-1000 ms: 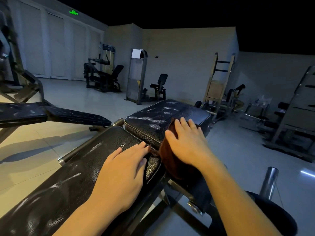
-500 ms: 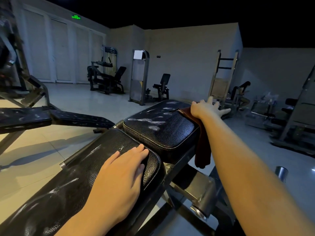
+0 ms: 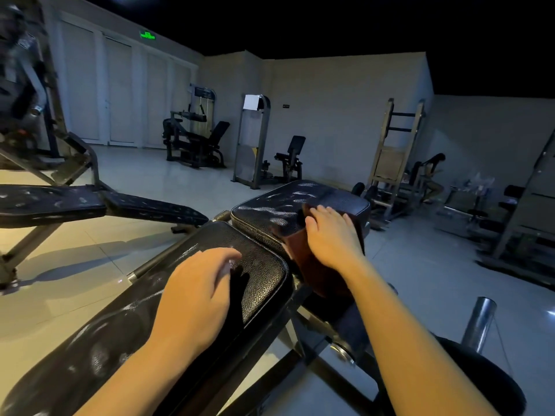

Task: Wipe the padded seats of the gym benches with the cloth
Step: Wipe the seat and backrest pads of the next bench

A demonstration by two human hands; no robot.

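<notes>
— What of the person shows in the head view?

— Two bare forearms and two hands: the left hand [image 3: 199, 291] and the right hand [image 3: 333, 235]. No sleeve reaches either wrist.

— Anything worn?

— Nothing that can be seen: no glove, watch, ring or band on either hand or forearm, right down to the lower edge of the frame.

— Nails, marks?

— The light is dim and the left fingertips are blurred; the nails look short and plain, and no marks can be made out.
</notes>
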